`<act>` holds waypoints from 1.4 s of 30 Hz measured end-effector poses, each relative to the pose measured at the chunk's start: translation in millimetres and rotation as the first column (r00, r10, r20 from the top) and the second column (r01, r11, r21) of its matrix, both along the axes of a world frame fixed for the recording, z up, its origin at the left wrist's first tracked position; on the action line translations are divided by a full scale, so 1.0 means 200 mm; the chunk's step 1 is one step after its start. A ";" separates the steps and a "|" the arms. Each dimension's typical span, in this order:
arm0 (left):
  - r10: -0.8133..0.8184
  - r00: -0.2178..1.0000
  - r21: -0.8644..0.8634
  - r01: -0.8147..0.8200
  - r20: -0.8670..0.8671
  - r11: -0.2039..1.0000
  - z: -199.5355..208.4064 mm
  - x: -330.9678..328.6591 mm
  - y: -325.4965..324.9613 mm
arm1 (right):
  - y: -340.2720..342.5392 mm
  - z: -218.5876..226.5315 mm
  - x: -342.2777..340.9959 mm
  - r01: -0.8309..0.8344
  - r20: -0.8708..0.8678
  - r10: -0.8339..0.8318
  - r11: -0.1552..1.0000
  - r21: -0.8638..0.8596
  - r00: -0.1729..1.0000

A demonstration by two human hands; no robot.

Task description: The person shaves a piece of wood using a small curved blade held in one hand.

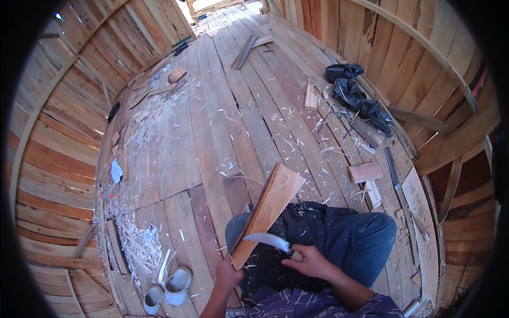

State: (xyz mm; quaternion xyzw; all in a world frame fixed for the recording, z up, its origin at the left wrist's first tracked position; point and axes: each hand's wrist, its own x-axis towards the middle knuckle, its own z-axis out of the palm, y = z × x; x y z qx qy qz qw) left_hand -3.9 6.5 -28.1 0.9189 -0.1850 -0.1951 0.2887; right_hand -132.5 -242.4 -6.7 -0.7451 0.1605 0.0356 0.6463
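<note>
A tapered wooden board (275, 204) slants across my lap, its wide end pointing away from me and bark-dark along its left edge. My left hand (229, 274) is closed around the board's narrow near end. In my right hand (313, 262) is the handle of a curved knife (269, 240). The blade reaches left over the lower part of the board, and its tip lies by the dark edge. Whether the blade touches the wood I cannot tell. A dark cloth (313, 212) sprinkled with shavings covers my lap between my crossed legs.
Wood shavings (151, 244) lie heaped at the left. Pale clogs (178, 286) stand at the lower left. Black plastic bags (350, 95), a wood block (365, 172) and a long pale plank (419, 212) line the right side. Plank walls rise on both sides.
</note>
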 end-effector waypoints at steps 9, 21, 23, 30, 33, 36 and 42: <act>-0.007 1.000 -0.019 0.007 0.029 1.000 0.03 0.01 0.00 | -0.09 0.01 0.09 0.021 -0.116 -0.044 0.980 -0.200 0.992; 0.018 1.000 0.072 -0.019 0.015 0.997 0.01 0.00 0.00 | -0.12 0.07 0.03 0.058 -0.059 -0.066 0.990 -0.130 0.996; 0.023 1.000 0.071 -0.024 0.014 0.997 0.03 0.00 -0.02 | -0.02 0.06 0.05 -0.031 -0.006 0.031 0.998 -0.058 1.000; 0.028 1.000 0.031 -0.028 0.002 0.999 -0.03 0.00 0.01 | 0.09 -0.06 0.08 -0.055 -0.064 0.066 0.986 0.159 0.996; 0.021 1.000 0.030 -0.021 0.001 0.999 0.00 0.01 0.00 | 0.03 -0.03 0.08 0.170 -0.032 -0.169 0.984 0.043 0.985; 0.027 1.000 0.020 -0.027 -0.009 0.999 0.00 0.00 0.01 | -0.29 0.06 0.07 0.600 -0.040 -0.604 0.780 0.176 0.796; 0.036 0.999 0.067 -0.034 -0.022 0.997 0.02 0.00 0.00 | -0.42 0.18 -0.03 0.391 -0.082 -0.388 0.851 0.352 0.918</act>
